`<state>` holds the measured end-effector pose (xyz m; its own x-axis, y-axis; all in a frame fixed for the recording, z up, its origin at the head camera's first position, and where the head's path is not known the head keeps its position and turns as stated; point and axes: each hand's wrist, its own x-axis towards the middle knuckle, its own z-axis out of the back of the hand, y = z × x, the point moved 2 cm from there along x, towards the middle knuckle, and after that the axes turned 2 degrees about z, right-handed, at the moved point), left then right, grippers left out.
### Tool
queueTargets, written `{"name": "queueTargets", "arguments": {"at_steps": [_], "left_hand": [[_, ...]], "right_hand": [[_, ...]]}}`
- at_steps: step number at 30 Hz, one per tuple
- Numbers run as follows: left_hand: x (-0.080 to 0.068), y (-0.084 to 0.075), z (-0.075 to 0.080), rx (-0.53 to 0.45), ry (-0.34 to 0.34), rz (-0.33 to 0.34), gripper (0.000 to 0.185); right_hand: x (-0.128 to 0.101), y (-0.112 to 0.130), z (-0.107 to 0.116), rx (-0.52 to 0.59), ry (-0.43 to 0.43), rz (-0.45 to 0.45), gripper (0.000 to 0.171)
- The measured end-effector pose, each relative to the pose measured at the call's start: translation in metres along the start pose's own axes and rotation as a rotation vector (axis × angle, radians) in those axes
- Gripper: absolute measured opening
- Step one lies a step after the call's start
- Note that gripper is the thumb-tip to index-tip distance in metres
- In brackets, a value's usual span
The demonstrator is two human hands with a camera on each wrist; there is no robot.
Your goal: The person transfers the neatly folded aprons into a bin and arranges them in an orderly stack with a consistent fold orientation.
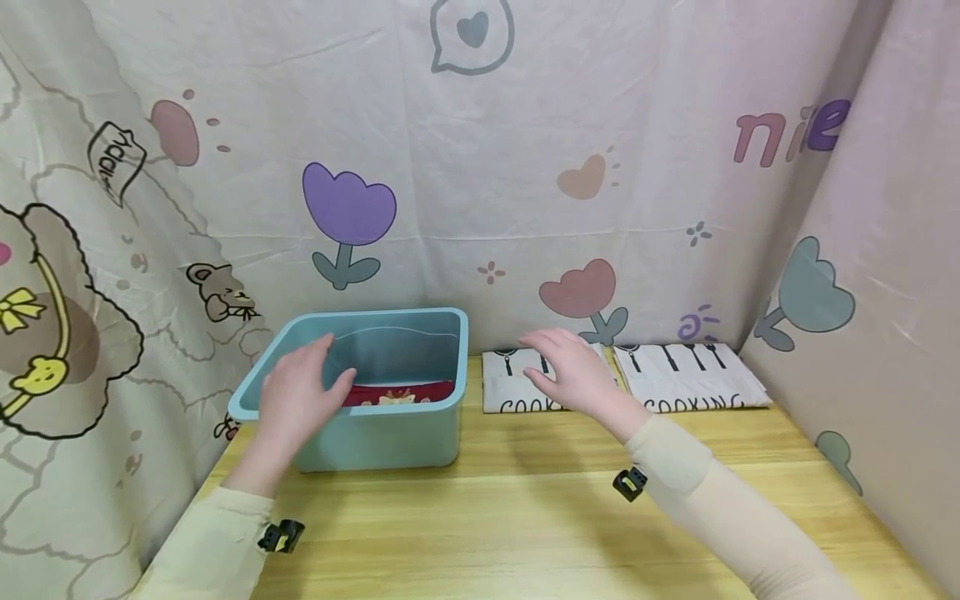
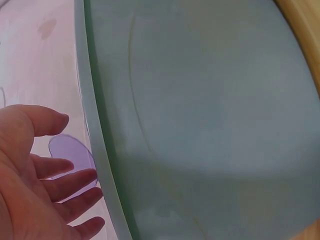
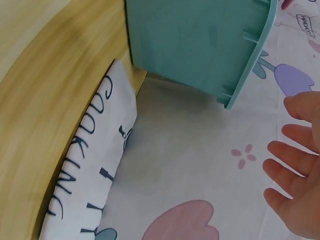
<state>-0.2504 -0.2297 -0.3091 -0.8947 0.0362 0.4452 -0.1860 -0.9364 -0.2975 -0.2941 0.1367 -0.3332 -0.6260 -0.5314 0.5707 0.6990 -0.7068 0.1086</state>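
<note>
Pale sleeves [image 1: 213,546], each with a small black device [image 1: 282,536] near the wrist, extend from the lower part of the head view. The left hand [image 1: 300,396] is at the near left part of a blue-green bin [image 1: 378,439], its fingers relaxed and its thumb held away from them; whether it touches the rim I cannot tell. Well apart from it, the right hand [image 1: 573,375] hovers, fingers loosely spread, by the left white cloth [image 1: 504,385]. That folded piece, lettered COOKING with dark utensil prints, lies near the bin's right side, and a matching right white cloth [image 1: 686,379] lies just beside it. Inside the bin shows a red cloth [image 1: 435,392] with a tan print. Bin and white cloths rest on a wood-grain counter [image 1: 480,533], backed by a pale curtain [image 1: 480,150] printed with tulips and hearts.
</note>
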Motion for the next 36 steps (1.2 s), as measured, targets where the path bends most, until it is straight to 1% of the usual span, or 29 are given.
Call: {"name": "queueTargets", "arguments": {"at_steps": [2,4,9,14,19,21,25,28,31,36], "left_hand": [[-0.003,-0.003,-0.002,-0.010,-0.015,-0.014,0.064],[-0.006,-0.007,-0.003,-0.017,-0.016,-0.024,0.065],[-0.014,-0.021,-0.007,-0.035,-0.032,-0.060,0.066],[-0.023,-0.037,-0.013,-0.036,-0.087,-0.153,0.066],[-0.032,-0.051,-0.021,-0.044,-0.099,-0.233,0.066],[-0.035,-0.057,-0.024,-0.052,-0.107,-0.264,0.065],[-0.039,-0.067,-0.029,-0.060,-0.153,-0.346,0.064],[-0.040,-0.074,-0.034,-0.049,-0.184,-0.400,0.065],[-0.040,-0.081,-0.039,-0.037,-0.193,-0.436,0.066],[-0.042,-0.094,-0.046,-0.033,-0.185,-0.475,0.064]], "right_hand": [[-0.005,-0.003,0.002,-0.012,0.000,0.000,0.044],[-0.011,-0.006,0.003,-0.021,-0.006,0.005,0.046],[-0.025,-0.019,0.004,-0.033,-0.027,0.007,0.048],[-0.036,-0.029,0.003,-0.042,-0.054,-0.003,0.048],[-0.046,-0.040,-0.001,-0.051,-0.056,-0.025,0.048],[-0.049,-0.044,-0.004,-0.058,-0.045,-0.042,0.048],[-0.056,-0.052,-0.012,-0.075,-0.014,-0.082,0.051],[-0.060,-0.059,-0.020,-0.077,0.002,-0.108,0.052],[-0.063,-0.065,-0.030,-0.068,0.016,-0.136,0.052],[-0.068,-0.076,-0.047,-0.045,0.045,-0.189,0.051]]}}
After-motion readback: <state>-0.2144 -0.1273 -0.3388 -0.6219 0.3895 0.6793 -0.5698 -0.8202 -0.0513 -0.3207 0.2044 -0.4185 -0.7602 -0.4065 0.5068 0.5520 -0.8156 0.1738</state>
